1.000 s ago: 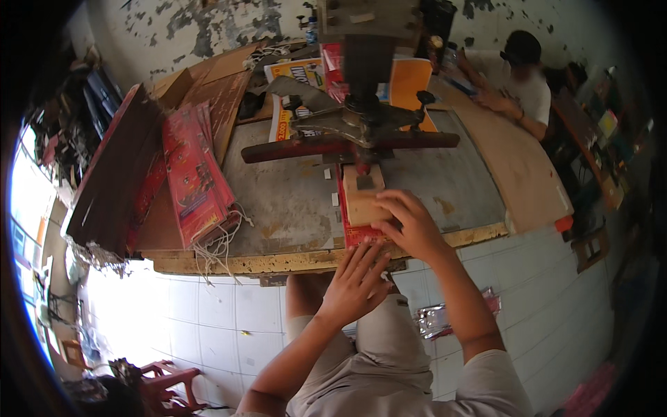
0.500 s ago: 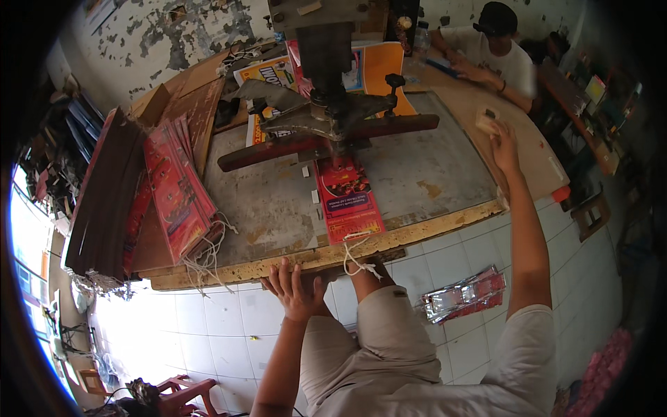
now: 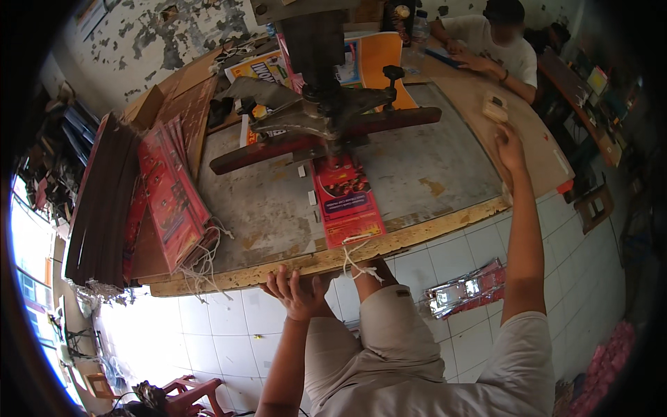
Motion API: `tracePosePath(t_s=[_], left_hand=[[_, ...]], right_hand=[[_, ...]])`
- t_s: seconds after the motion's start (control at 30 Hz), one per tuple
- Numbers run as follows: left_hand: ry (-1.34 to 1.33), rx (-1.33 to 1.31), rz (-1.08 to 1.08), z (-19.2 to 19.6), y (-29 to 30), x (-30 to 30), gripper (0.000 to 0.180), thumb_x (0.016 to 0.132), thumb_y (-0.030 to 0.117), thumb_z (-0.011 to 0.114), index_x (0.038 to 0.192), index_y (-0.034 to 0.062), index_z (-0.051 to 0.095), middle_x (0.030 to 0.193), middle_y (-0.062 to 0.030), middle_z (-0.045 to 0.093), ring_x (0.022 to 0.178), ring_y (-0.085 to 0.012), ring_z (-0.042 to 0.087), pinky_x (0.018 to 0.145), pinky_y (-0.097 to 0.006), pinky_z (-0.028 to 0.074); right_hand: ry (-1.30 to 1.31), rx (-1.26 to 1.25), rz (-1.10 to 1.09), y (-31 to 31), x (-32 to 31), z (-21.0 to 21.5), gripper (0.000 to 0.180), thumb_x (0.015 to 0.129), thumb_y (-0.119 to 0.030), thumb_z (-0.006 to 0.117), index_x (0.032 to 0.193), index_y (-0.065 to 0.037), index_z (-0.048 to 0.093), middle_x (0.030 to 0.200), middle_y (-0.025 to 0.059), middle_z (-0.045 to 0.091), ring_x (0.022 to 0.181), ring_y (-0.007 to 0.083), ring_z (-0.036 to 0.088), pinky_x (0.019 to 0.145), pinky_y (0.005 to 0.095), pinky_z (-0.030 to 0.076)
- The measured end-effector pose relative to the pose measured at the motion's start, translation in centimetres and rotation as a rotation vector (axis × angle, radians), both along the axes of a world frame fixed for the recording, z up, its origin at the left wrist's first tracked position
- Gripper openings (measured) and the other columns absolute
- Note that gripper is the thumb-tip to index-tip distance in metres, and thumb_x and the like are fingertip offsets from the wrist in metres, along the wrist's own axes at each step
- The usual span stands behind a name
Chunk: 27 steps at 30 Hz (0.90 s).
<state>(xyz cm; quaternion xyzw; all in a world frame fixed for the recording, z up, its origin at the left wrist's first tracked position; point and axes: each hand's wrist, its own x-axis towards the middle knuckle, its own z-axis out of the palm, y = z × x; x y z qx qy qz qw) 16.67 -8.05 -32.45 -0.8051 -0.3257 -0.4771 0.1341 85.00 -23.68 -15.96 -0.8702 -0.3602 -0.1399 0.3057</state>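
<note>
A flat red printed piece (image 3: 347,208) with a white cord at its near end lies on the grey metal bed (image 3: 417,181) of a press. Above its far end is the press head (image 3: 326,125), a dark post with a long bar. My left hand (image 3: 297,292) rests with fingers spread at the bed's wooden front edge, left of the cord. Off to the right, my right hand (image 3: 513,149) is just short of a small pale box with a dark top (image 3: 495,109). Its fingers are loosely bent, apart from the box, and I see nothing in them.
Similar red corded pieces (image 3: 170,201) are fanned out at left, beside a tall dark stack (image 3: 101,208). Printed sheets (image 3: 379,62) lie behind the press. Another person (image 3: 511,48) sits at the far right. A shiny packet (image 3: 465,288) lies on the tiled floor.
My right hand has drawn back from the small box toward me. My left hand stays at the edge, and the red piece lies where it was. The view has shifted slightly.
</note>
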Motion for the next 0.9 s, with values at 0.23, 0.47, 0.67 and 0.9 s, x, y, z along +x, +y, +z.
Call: tracePosePath(t_s=[0.23,0.47,0.67,0.9], left_hand=[[0.013,-0.021,-0.003,0.1,-0.3,0.2,0.072,0.094,0.039,0.078,0.152,0.0067,0.05,0.167,-0.0259,0.045,0.157,-0.0573,0.033,0.128,-0.08,0.019],[0.057,-0.081,0.016,1.1,-1.1,-0.8,0.07,0.095,0.039,0.077,0.153,0.0069,0.056,0.165,-0.025,0.051,0.158,-0.055,0.038,0.13,-0.077,0.019],[0.056,-0.1,-0.026,1.6,-0.8,-0.7,0.071,0.095,0.038,0.078,0.156,0.0073,0.056,0.166,-0.0212,0.053,0.162,-0.0519,0.037,0.131,-0.075,0.02],[0.024,-0.129,-0.064,2.5,-1.0,-0.2,0.071,0.095,0.031,0.077,0.159,0.0073,0.057,0.169,-0.0175,0.053,0.163,-0.0472,0.039,0.134,-0.073,0.018]], right_hand=[[-0.003,-0.011,-0.004,-0.9,-0.3,0.2,0.039,0.111,-0.022,0.07,0.145,-0.003,0.07,0.157,0.0269,0.062,0.148,0.0459,0.058,0.126,0.0482,0.046],[0.182,0.055,0.271,1.3,-14.0,0.7,0.045,0.109,-0.023,0.076,0.148,-0.004,0.068,0.161,0.0263,0.059,0.153,0.0438,0.054,0.127,0.0484,0.045],[0.107,-0.031,0.898,3.2,-35.4,3.5,0.061,0.102,-0.031,0.084,0.156,-0.01,0.066,0.171,0.0151,0.054,0.161,0.0379,0.048,0.132,0.0519,0.039],[-0.082,-0.156,0.99,6.4,-38.8,4.0,0.067,0.102,-0.038,0.082,0.16,-0.009,0.063,0.175,0.0147,0.051,0.158,0.0404,0.05,0.13,0.0532,0.043]])
